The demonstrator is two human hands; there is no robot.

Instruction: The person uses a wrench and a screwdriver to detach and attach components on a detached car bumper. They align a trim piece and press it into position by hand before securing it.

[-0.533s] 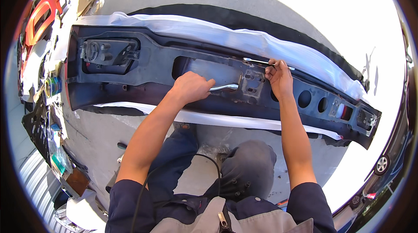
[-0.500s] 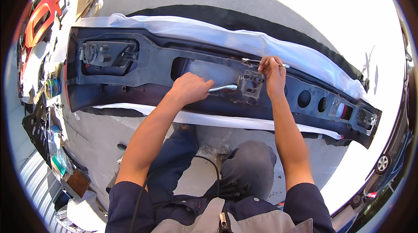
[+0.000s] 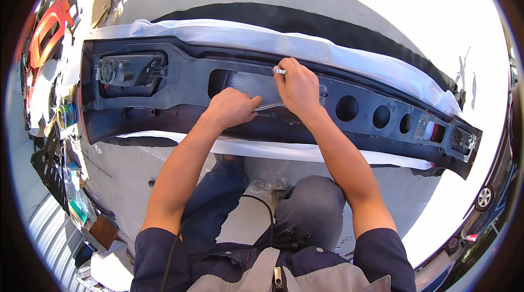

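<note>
A long dark bumper (image 3: 185,81) lies across in front of me with its inner side up. Near its middle, my left hand (image 3: 230,107) is closed around a shiny curved metal wrench (image 3: 269,107), whose far end passes behind my right wrist. My right hand (image 3: 299,89) is closed on another wrench (image 3: 279,72); its silvery end shows at the fingers, over the bumper's upper edge, and the remainder is covered by the hand. The bracket plate at the bumper's middle is mostly hidden under my right hand.
White wrap (image 3: 240,35) and black sheeting (image 3: 305,21) run along the bumper's far side. A lamp unit (image 3: 131,71) sits in its left end. Assorted parts, including an orange frame (image 3: 48,32), lie at far left. A car (image 3: 494,183) stands at right.
My right hand has moved left along the bumper, from beside the bracket plate to over it, and its wrench has turned. My left hand has shifted slightly left with its wrench.
</note>
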